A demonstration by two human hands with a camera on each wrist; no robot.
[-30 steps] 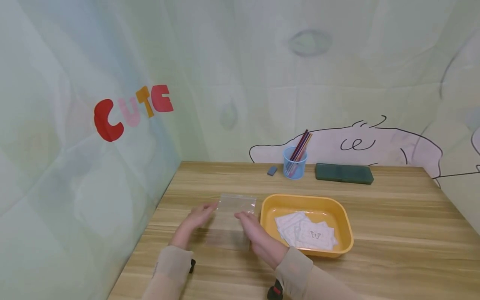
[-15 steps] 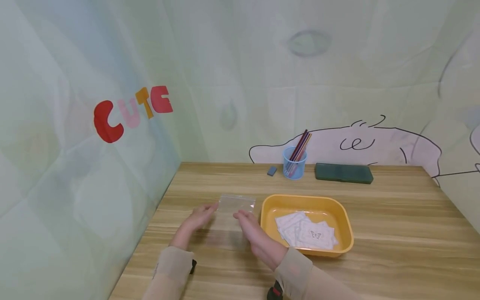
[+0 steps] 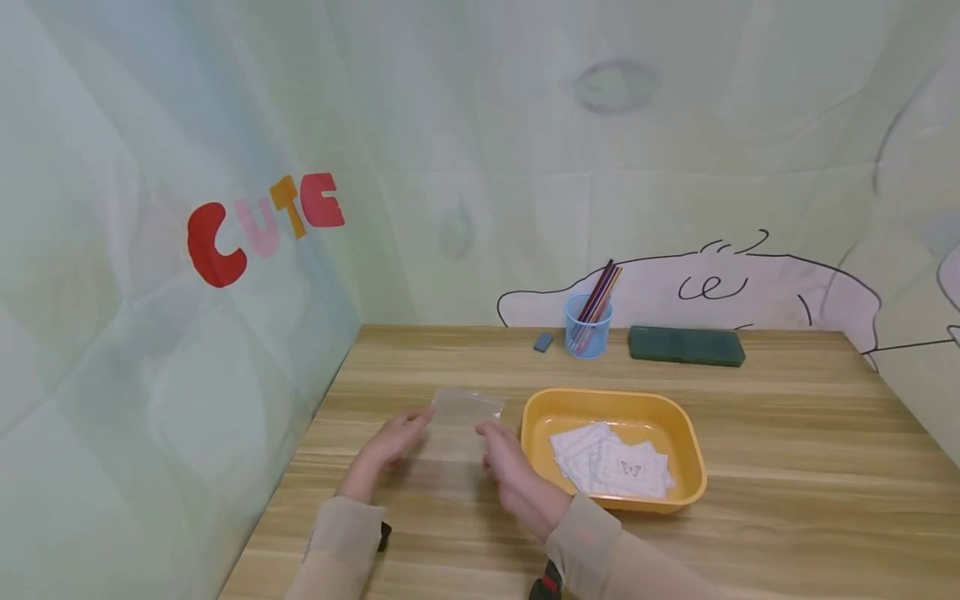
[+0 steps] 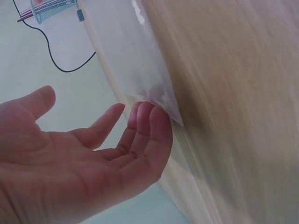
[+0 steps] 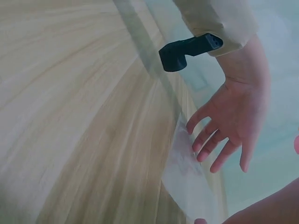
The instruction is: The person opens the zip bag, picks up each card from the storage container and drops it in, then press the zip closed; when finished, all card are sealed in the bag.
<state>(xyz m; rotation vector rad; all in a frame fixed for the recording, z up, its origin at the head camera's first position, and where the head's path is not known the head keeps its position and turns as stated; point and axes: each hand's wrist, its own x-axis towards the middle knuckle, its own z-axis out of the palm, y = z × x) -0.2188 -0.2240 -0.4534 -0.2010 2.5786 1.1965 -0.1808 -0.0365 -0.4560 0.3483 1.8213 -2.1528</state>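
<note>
A clear zip-seal plastic bag (image 3: 459, 429) lies over the wooden table between my two hands, its seal strip at the far end. My left hand (image 3: 397, 437) is at the bag's left edge. In the left wrist view its fingers (image 4: 154, 140) bend gently, tips right at a corner of the bag (image 4: 135, 51), thumb well apart. On the other side, my right hand (image 3: 513, 471) is beside the bag's right edge with nothing visible in its grasp. Only part of it enters the right wrist view, where a fingertip (image 5: 201, 220) shows near the bag (image 5: 187, 177).
Just right of my right hand stands a yellow tray (image 3: 693, 450) with several white cards (image 3: 618, 471), the top one showing a butterfly. Along the back are a blue eraser (image 3: 543, 342), a blue cup (image 3: 587, 337) of pencils and a dark green case (image 3: 686, 346). Fabric walls enclose the table.
The bag has shifted slightly left and turned a little, its seal end now slanting. My right hand has drawn a little to the right; my left hand stays almost in place.
</note>
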